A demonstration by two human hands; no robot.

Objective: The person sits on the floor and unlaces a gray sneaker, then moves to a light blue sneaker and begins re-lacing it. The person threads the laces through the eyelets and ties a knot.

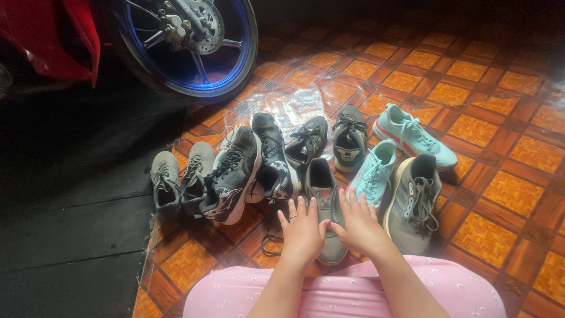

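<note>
Glossy orange woven-pattern floor (482, 194) carries mesh sneakers. Both flat, spread hands, left hand (301, 231) and right hand (359, 227), rest released on the grey sneaker (322, 188) at six o'clock, grasping nothing.

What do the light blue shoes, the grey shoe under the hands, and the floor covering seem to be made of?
The light blue shoes look like matte knit or mesh fabric with pale rubber-like soles. The grey shoe under the left hand and right hand appears to be soft textile with a lighter sole. The floor covering is probably glossy printed vinyl: it reflects light and its edge curls.
</note>
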